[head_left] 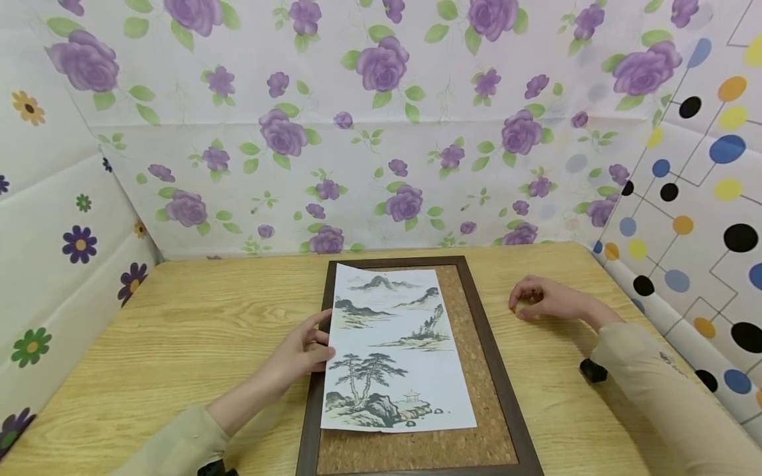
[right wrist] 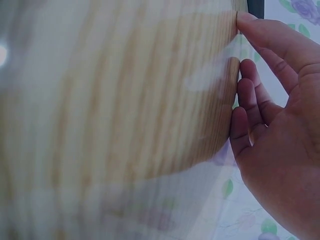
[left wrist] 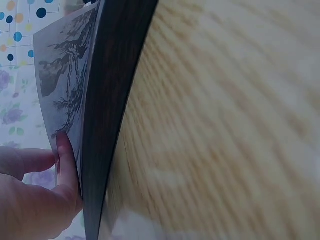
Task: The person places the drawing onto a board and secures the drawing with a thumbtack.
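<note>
A white sheet of paper printed with an ink landscape (head_left: 393, 396) lies over a cork board (head_left: 411, 453) with a dark brown frame (head_left: 503, 383). My left hand (head_left: 303, 347) is at the sheet's left edge and pinches it between thumb and index finger. In the left wrist view, the paper (left wrist: 57, 75) stands a little off the board beside the fingers. To the right of the board, my right hand (head_left: 550, 301) rests its curled fingertips on the table. The right wrist view shows those fingers (right wrist: 247, 95) touching the tabletop, with no object visible in them.
The board lies on a light wood-grain table (head_left: 238, 317). Behind it hangs a wall cloth with purple roses (head_left: 381, 66). A flower-print cloth (head_left: 77, 244) stands at the left, and a cloth with coloured dots (head_left: 726, 192) borders the right side.
</note>
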`<state>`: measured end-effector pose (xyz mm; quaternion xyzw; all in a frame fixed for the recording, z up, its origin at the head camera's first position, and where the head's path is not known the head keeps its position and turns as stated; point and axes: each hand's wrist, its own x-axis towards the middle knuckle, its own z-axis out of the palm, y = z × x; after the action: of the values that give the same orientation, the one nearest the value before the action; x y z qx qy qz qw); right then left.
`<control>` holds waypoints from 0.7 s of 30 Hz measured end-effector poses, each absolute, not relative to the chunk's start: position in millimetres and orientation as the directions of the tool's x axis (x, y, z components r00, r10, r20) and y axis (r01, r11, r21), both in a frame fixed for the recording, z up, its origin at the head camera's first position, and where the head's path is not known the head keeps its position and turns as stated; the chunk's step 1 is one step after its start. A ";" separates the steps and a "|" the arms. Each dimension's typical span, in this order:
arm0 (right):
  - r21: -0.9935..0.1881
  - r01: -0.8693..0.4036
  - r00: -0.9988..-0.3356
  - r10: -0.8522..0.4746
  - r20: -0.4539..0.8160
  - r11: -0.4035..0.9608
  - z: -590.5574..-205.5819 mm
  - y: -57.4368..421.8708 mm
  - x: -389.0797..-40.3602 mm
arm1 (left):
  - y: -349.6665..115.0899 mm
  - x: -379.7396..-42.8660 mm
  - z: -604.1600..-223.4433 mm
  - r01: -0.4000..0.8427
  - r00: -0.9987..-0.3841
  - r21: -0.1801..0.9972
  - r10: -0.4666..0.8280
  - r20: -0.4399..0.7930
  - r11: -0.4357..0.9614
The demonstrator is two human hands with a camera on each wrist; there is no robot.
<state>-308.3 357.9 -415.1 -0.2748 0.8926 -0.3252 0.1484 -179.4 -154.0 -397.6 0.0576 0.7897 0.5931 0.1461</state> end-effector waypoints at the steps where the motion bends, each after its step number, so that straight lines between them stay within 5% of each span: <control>1: -0.663 -0.390 -0.806 -0.585 -0.090 0.640 -414.7 357.8 -308.4 | -153.4 -179.8 -397.9 -0.074 -0.950 0.953 0.270 -0.157 0.294; 21: -0.691 -0.400 -0.788 -0.611 -0.076 0.602 -411.6 356.1 -307.3 | -137.9 -183.1 -398.1 -0.006 -0.928 0.941 0.350 -0.132 0.339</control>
<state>-307.3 356.1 -411.6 -0.2866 0.8817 -0.3416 0.1542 -183.1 -137.9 -398.1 0.1069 0.8029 0.5649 0.1574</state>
